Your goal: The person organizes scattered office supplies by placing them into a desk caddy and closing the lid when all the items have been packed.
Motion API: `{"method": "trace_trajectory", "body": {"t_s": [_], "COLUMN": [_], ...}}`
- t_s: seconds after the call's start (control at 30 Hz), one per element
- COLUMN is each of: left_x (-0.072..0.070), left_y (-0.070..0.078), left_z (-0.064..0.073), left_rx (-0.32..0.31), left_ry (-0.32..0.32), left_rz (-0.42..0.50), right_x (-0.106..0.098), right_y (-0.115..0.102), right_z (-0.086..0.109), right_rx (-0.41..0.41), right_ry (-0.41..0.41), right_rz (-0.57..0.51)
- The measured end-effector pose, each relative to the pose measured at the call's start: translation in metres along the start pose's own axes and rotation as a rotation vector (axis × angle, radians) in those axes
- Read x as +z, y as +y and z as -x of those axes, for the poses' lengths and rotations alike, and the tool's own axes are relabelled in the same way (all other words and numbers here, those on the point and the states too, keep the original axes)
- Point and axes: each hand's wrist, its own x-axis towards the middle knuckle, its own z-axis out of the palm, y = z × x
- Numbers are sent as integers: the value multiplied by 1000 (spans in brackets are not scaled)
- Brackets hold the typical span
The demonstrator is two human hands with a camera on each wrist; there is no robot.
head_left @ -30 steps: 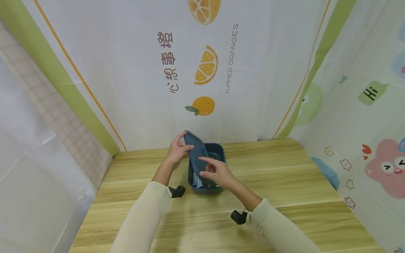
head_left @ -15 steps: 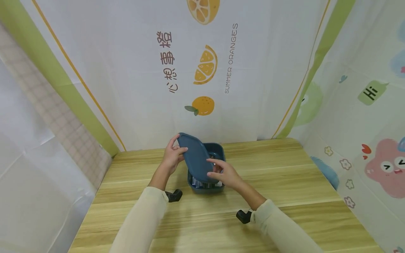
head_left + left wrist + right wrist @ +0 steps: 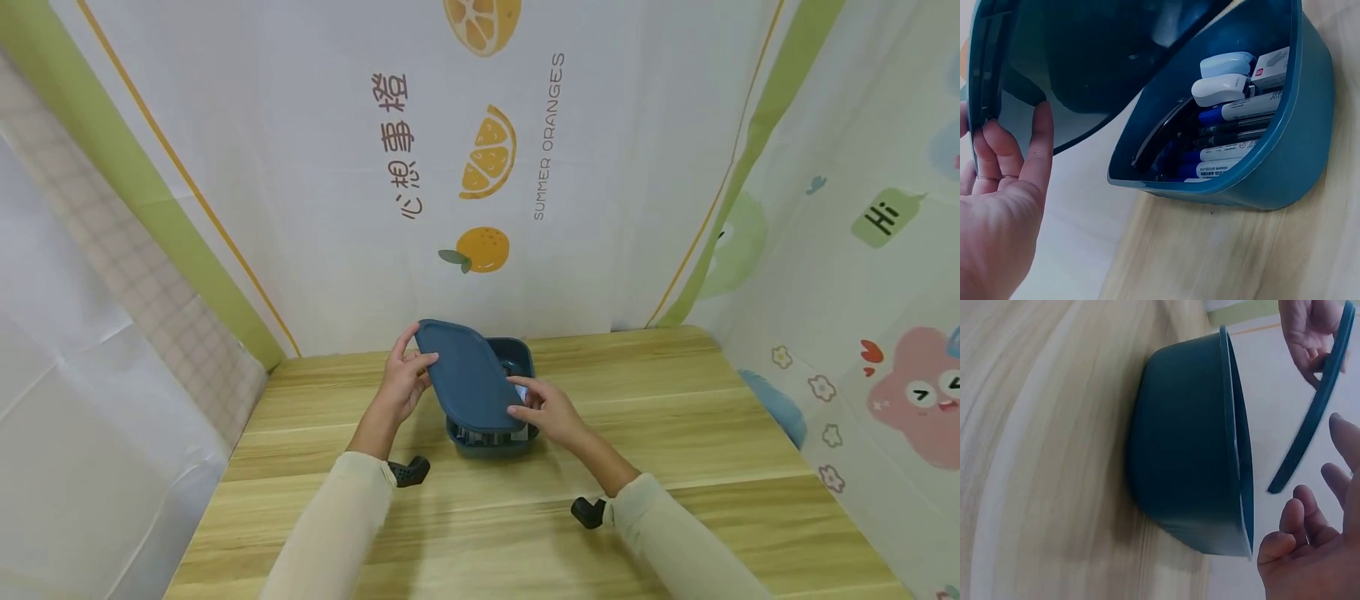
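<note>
A dark blue lid (image 3: 467,375) is held tilted over a matching box (image 3: 501,450). My left hand (image 3: 402,380) grips the lid by its left edge, with fingertips on its underside (image 3: 1104,56) in the left wrist view. My right hand (image 3: 551,410) is at the lid's right edge, its fingers apart and loosely bent in the right wrist view (image 3: 1316,544). Inside the box, the left wrist view shows several whiteboard markers (image 3: 1219,168), two white and pale-blue rounded plastic items (image 3: 1219,89), a small white carton (image 3: 1270,67) and a long black object (image 3: 1163,134).
The box stands on a wood-grain table (image 3: 480,533) near its back edge. Behind it hangs a white curtain (image 3: 600,208) printed with oranges, and another printed sheet (image 3: 810,333) is at the right. Black wrist mounts (image 3: 587,512) hang below both sleeves.
The lid has swung flatter and lower over the box, its face turning more toward the head view. My left hand has moved left and down; my right hand has shifted right.
</note>
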Motion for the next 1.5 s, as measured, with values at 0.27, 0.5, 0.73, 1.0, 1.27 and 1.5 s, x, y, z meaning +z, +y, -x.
{"method": "trace_trajectory", "body": {"t_s": [0.27, 0.5, 0.73, 1.0, 1.27, 1.5], "left_x": [-1, -2, -7, -15, -18, -18], "left_y": [-1, -3, -4, -11, -22, -31], "left_z": [3, 4, 5, 3, 5, 6], "left_rx": [17, 8, -13, -46, 7, 21], "left_ry": [-9, -33, -37, 48, 53, 23], "left_rz": [74, 92, -19, -398, -854, -1069], "right_x": [0, -4, -11, -14, -6, 8], "right_y": [28, 30, 13, 0, 5, 39], "right_z": [0, 5, 10, 16, 22, 22], "right_rx": [108, 147, 149, 143, 172, 203], "right_ry": [17, -69, -97, -92, -56, 22], "right_rz": [-65, -234, -283, -261, -195, -119]}}
